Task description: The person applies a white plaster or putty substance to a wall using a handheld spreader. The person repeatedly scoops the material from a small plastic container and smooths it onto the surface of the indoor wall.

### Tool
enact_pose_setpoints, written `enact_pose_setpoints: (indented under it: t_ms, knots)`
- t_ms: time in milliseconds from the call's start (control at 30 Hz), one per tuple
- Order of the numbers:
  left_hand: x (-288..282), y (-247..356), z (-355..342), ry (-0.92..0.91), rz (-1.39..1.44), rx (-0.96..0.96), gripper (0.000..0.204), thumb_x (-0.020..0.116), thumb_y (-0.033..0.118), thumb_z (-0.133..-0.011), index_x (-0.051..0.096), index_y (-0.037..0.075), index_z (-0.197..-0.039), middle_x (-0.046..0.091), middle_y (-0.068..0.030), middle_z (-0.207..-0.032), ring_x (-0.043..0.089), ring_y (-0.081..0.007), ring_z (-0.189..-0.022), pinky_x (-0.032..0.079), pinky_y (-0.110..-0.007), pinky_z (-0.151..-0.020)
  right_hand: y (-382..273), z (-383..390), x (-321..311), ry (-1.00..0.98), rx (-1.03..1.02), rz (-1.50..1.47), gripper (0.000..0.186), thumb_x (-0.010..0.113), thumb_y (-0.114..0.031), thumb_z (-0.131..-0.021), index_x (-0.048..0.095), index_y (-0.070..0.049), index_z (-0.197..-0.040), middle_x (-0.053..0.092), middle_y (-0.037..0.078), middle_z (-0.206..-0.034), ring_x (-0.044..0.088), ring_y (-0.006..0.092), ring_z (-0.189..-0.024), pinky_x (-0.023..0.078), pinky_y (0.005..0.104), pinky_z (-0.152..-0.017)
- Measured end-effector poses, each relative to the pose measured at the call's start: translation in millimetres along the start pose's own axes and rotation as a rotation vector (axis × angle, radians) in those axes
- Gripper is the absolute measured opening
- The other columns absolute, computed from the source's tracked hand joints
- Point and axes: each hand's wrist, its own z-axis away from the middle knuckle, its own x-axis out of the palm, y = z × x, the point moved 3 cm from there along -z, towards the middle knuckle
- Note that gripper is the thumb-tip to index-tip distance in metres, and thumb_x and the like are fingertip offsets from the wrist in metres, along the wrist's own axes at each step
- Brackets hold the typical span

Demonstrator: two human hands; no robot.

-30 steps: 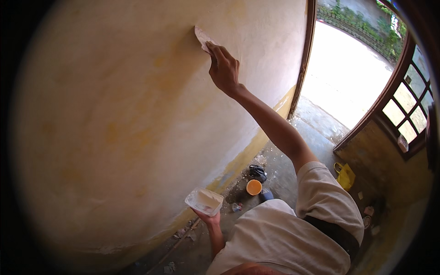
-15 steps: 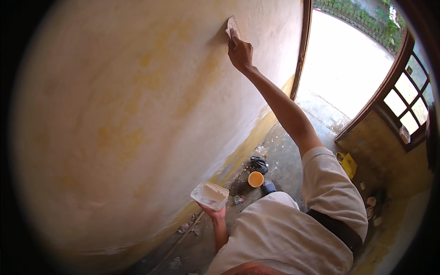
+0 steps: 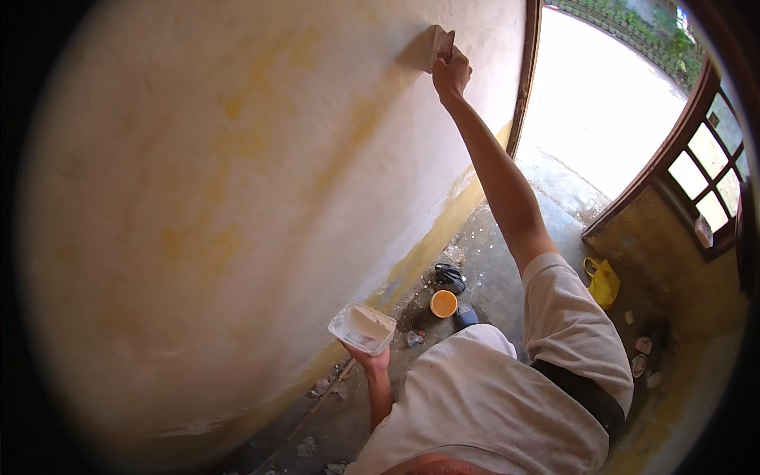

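Observation:
High on the wall (image 3: 261,198), close to the door frame, my right hand (image 3: 452,74) grips a flat putty knife (image 3: 438,47) with its blade against the plaster. White filler coats much of this wall, and yellow patches show through. Low down and to the left, my left hand (image 3: 369,359) supports a clear plastic tub (image 3: 362,328) from beneath, its fingers partly hidden under it. Whitish paste lies inside the tub. The tub is near the wall's lower part; I cannot tell whether it touches.
An orange round container (image 3: 443,303) stands on the floor by my foot, beside a black bundle (image 3: 450,278). A yellow bag (image 3: 603,283) lies at right below a paned window (image 3: 712,170). The doorway's wooden frame (image 3: 526,79) borders the wall. Debris litters the floor.
My right hand has moved to the right along the wall with the putty knife, whose blade has turned more upright. My left hand and the tub have barely moved.

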Motion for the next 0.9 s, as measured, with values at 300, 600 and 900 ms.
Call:
enact_pose_setpoints:
  t_ms: [300,600,900]
  knots:
    - [-9.6,0.8,-0.3,-0.018,-0.037,0.038,0.063,0.051,0.067,-0.098,0.055,0.022,-0.141,0.059,-0.0003,-0.14,0.056,-0.0254,-0.129,0.044,-0.051,-0.11,-60.1,168.7,18.9,-0.23,-0.632,-0.196,0.027,0.062,-0.001,-0.096,0.07,-0.004,-0.122,0.074,0.016,-0.104,0.073,0.0331,-0.088,0.058,0.0377,-0.075]
    - [-11.0,-0.6,-3.6,-0.012,-0.046,-0.029,0.062,0.05,0.067,-0.097,0.055,0.022,-0.14,0.059,0.0001,-0.14,0.055,-0.0263,-0.129,0.043,-0.053,-0.11,-53.6,79.8,-4.2,-0.002,-0.35,0.044,0.031,0.056,-0.007,-0.1,0.065,0.0,-0.129,0.072,0.023,-0.086,0.073,0.033,-0.073,0.054,0.0455,-0.067]
    - [-19.1,3.2,-5.8,-0.003,0.006,-0.021,0.063,0.053,0.067,-0.096,0.056,0.022,-0.14,0.059,-0.0004,-0.14,0.055,-0.0261,-0.13,0.043,-0.053,-0.11,-32.4,158.1,1.6,-0.411,-0.658,-0.159,0.033,0.062,-0.006,-0.097,0.065,-0.002,-0.129,0.073,0.024,-0.102,0.073,0.0399,-0.09,0.058,0.0433,-0.075]
